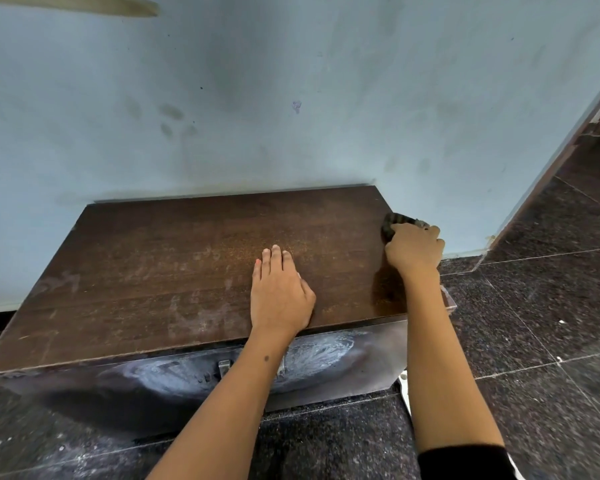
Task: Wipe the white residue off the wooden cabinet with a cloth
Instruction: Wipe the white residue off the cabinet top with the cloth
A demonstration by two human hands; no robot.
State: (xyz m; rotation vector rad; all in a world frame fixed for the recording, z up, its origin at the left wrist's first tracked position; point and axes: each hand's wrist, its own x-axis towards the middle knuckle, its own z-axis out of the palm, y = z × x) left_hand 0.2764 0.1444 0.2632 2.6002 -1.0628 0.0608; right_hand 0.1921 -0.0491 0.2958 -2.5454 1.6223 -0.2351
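A low dark wooden cabinet (160,258) stands against the wall. Faint white residue (201,317) smears the left and front part of its top, and heavier white residue (312,358) streaks its front face. My left hand (279,292) lies flat with straight fingers on the middle of the top. At the top's right edge my right hand (414,249) grips a dark striped cloth (394,223), bunched under its fingers and pressed on the wood.
A pale blue stained wall (291,98) rises right behind the cabinet. Dark speckled stone floor tiles (534,306) spread to the right and in front. A metal handle (224,367) sits on the cabinet's front face.
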